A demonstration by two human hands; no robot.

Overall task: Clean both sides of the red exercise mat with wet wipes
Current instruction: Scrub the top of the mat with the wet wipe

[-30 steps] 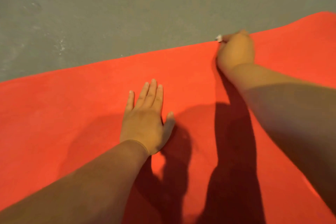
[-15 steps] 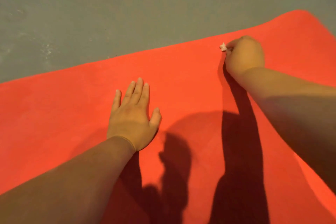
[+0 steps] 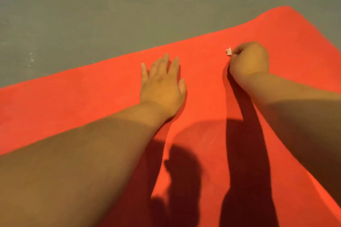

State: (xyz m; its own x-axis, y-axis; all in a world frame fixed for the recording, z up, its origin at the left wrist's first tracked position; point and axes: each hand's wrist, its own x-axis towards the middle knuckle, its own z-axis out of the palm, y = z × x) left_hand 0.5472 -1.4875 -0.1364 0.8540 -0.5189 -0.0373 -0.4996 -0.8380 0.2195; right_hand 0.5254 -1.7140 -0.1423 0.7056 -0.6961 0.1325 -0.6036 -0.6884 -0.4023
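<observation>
Two hands seen on red exercise mat (image 3: 73,107), which is spread flat on grey floor (image 3: 110,14). Left hand (image 3: 162,88) laid palm-down near mat's middle, fingers straight, slightly spread. Right hand (image 3: 249,61) curled tight nearer mat's far edge, small scrunched wet wipe (image 3: 229,51) pinched at fingertips, held against mat. Arm shadows cast over mat's near part.
</observation>
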